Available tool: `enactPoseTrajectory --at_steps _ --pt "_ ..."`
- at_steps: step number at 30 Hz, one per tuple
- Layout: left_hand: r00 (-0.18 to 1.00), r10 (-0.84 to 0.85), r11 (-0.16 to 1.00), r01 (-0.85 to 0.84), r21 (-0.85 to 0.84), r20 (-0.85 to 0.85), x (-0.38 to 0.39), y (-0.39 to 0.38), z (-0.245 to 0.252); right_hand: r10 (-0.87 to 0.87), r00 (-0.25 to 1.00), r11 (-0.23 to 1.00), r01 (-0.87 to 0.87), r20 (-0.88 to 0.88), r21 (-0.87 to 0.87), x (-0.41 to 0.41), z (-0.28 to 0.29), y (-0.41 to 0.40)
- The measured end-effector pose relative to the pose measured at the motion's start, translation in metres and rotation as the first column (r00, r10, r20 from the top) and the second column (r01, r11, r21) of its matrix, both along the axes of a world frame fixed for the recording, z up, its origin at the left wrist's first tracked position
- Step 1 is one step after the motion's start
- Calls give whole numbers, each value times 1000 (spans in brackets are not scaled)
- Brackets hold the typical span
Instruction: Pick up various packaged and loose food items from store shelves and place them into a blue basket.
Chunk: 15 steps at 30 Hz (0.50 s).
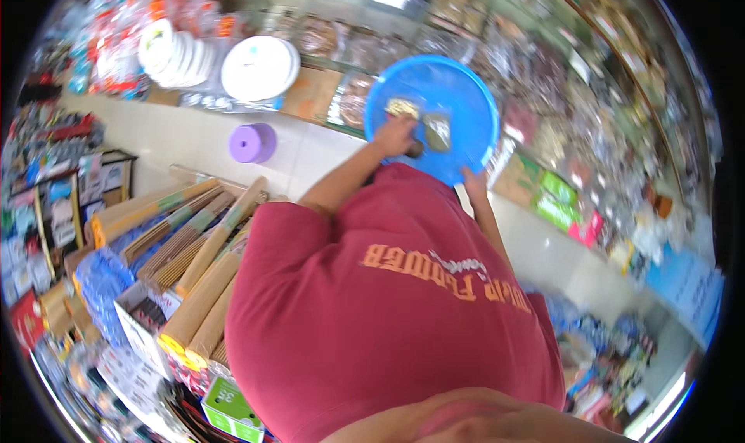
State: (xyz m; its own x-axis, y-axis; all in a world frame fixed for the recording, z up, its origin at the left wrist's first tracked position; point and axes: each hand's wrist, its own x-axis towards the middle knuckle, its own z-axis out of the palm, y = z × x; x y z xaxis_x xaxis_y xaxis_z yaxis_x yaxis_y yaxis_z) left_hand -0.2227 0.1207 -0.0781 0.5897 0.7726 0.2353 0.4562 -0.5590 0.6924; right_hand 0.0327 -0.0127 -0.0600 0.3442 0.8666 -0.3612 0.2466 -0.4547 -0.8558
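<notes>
A round blue plastic basin (465, 88) stands at the front of the goods, against my body. In it lie a small clear packet of pale pieces (401, 107) and a packet of greenish contents (437, 133). My left hand (398, 134) reaches into the basin, its fingers at the pale packet and a small brown item (415, 149) beside the palm; blur hides whether it grips either. At the basin's near right rim, my right hand (474, 181) holds the edge.
Shelves of bagged goods (541, 70) run beyond the basin. White round lids or plates (259, 68) are stacked at upper left. A purple stool (252, 143) stands on the pale floor. Rolled mats (204, 303) and an open white box (139, 326) lie at my left, near a green box (233, 411).
</notes>
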Motion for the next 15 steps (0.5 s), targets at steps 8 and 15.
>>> enactPoseTrajectory --at_steps 8,15 --pt "923 232 893 -328 -309 -308 -13 15 24 -101 991 988 89 -89 -126 -10 21 9" --pt "856 364 783 -495 -377 -367 9 0 5 -81 996 993 78 -30 -83 3 -1 7"
